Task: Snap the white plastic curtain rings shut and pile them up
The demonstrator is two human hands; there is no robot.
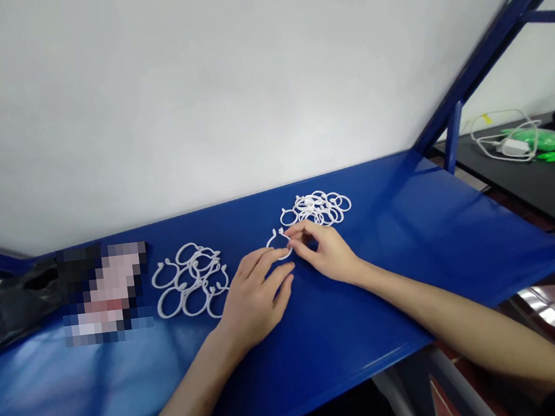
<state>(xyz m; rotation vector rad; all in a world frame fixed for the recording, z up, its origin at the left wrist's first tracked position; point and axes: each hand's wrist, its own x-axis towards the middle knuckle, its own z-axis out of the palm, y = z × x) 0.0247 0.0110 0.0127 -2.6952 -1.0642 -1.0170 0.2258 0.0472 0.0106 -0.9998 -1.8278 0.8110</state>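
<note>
A white C-shaped ring with small knobs at its open ends point(268, 241) stands between my two hands, its gap facing away from me. My right hand point(325, 252) pinches the ring's right side between thumb and index finger. Palm down, my left hand point(257, 294) reaches in from the other side with its fingers stretched out and apart, one fingertip against the near part of the ring. Left of this hand lies a spread group of similar white rings point(183, 303). Beyond my right hand is a tighter heap of white rings point(331, 214).
The rings lie on a blue table point(362, 338) against a pale wall point(224, 87). A black bag point(12, 305) and a pixelated item point(115, 280) are at the left. To the right, a dark table point(530, 186) holds a white charger with cable point(514, 147) beyond a blue metal frame point(454, 134).
</note>
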